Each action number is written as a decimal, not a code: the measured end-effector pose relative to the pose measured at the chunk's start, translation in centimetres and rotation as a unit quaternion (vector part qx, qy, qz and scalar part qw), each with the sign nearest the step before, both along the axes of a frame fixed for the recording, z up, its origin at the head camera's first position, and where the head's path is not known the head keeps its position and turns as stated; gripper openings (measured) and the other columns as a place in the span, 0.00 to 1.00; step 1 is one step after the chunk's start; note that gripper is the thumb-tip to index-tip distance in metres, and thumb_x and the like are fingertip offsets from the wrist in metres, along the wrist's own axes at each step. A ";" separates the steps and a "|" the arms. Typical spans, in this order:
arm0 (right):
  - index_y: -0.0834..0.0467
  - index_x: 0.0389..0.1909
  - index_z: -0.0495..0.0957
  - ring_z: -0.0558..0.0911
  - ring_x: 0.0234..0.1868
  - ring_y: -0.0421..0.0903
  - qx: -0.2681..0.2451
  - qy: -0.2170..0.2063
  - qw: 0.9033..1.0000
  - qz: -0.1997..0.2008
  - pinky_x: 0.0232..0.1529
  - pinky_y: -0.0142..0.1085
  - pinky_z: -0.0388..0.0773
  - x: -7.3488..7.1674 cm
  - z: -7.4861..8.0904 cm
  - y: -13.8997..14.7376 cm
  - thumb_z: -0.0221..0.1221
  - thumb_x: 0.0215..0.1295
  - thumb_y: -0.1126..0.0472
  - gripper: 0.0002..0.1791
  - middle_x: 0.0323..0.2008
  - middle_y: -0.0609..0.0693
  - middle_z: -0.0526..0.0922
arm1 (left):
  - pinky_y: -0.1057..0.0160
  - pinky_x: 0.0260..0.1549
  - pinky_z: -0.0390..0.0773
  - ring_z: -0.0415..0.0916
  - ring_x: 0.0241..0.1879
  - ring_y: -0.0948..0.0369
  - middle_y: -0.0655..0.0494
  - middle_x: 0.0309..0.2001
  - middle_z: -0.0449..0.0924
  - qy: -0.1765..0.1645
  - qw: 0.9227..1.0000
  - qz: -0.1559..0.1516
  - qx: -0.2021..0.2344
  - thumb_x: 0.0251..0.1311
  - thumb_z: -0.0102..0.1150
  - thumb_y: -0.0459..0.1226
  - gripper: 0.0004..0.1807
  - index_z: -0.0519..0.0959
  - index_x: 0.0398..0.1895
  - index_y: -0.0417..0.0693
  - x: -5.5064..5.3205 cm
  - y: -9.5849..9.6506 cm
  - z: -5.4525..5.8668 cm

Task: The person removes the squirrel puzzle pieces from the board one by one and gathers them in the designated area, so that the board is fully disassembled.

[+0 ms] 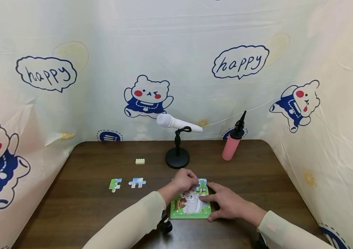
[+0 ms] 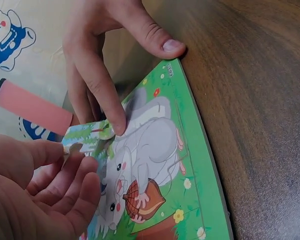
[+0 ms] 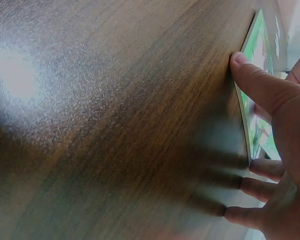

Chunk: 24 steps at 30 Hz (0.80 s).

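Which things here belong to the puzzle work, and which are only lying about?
Puzzle work, it seems:
puzzle board
piece pinched by left hand
greenish loose piece
mostly blue loose piece

Probably just lying about:
white microphone
black stand
pale toy brick
pink cylinder

Pale cloth behind a brown wooden surface
Cartoon bears (image 1: 146, 95) in blue and "happy" speech bubbles (image 1: 240, 61) mark the cloth (image 1: 189, 27); a white glare (image 3: 15, 72) shines off the surface (image 1: 70, 207).
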State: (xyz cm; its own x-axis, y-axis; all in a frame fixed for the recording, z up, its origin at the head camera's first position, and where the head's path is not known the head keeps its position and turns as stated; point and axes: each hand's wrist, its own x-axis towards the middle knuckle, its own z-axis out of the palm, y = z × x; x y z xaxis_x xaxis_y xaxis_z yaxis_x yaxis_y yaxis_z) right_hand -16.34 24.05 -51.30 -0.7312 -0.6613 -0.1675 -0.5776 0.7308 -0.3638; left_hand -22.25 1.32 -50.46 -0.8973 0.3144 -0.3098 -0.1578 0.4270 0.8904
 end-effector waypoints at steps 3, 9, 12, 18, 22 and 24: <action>0.36 0.71 0.73 0.62 0.77 0.60 0.000 0.003 1.000 0.000 0.67 0.61 0.68 0.0 -0.1 -0.1 0.70 0.56 0.33 0.40 0.77 0.63 0.60 | 0.59 0.25 0.80 0.85 0.30 0.50 0.44 0.31 0.87 0.015 1.000 -0.003 0.008 0.65 0.65 0.33 0.03 0.85 0.34 0.43 0.0 -0.2 -0.2; 0.36 0.71 0.72 0.62 0.76 0.61 0.000 -0.007 1.000 -0.008 0.67 0.62 0.67 0.1 -0.1 -0.2 0.69 0.56 0.32 0.41 0.78 0.62 0.59 | 0.57 0.28 0.80 0.84 0.31 0.49 0.45 0.32 0.87 0.031 0.998 -0.011 0.046 0.67 0.63 0.31 0.03 0.83 0.39 0.38 0.3 -1.4 0.1; 0.35 0.71 0.72 0.62 0.76 0.62 -0.001 -0.012 1.000 -0.011 0.67 0.62 0.67 0.1 -0.2 -0.2 0.69 0.57 0.32 0.40 0.77 0.63 0.59 | 0.54 0.30 0.82 0.85 0.32 0.49 0.46 0.34 0.88 0.038 0.998 -0.020 0.047 0.67 0.63 0.31 0.08 0.84 0.45 0.35 0.2 -2.6 0.5; 0.35 0.71 0.73 0.63 0.75 0.62 -0.005 -0.017 1.000 -0.017 0.66 0.62 0.68 0.1 -0.2 -0.3 0.69 0.57 0.32 0.39 0.77 0.63 0.59 | 0.50 0.34 0.85 0.84 0.32 0.50 0.45 0.35 0.87 0.053 0.998 -0.015 0.020 0.69 0.63 0.33 0.08 0.87 0.46 0.38 -0.7 -6.0 1.8; 0.35 0.70 0.74 0.63 0.75 0.62 -0.007 -0.023 0.999 -0.023 0.66 0.63 0.68 0.1 -0.1 -0.4 0.70 0.56 0.33 0.39 0.77 0.62 0.59 | 0.50 0.34 0.86 0.84 0.31 0.50 0.45 0.35 0.86 0.049 0.999 0.015 0.007 0.68 0.63 0.32 0.07 0.87 0.44 0.39 -1.5 -8.8 2.5; 0.35 0.70 0.74 0.63 0.75 0.62 -0.006 -0.025 0.999 -0.027 0.66 0.63 0.68 0.2 0.0 -0.4 0.71 0.56 0.33 0.39 0.77 0.62 0.59 | 0.53 0.32 0.86 0.84 0.29 0.51 0.45 0.34 0.86 0.051 0.998 0.031 -0.003 0.68 0.63 0.31 0.06 0.87 0.44 0.39 -1.8 -10.2 2.6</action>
State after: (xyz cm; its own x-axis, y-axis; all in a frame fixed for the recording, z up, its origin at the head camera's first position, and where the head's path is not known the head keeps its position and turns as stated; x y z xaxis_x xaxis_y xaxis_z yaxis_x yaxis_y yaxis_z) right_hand -16.16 23.63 -51.32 -0.7562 -0.6239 -0.1971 -0.5191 0.7555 -0.3997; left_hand -24.08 -8.87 -47.87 -0.9423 0.2549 -0.2168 -0.0923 0.4249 0.9005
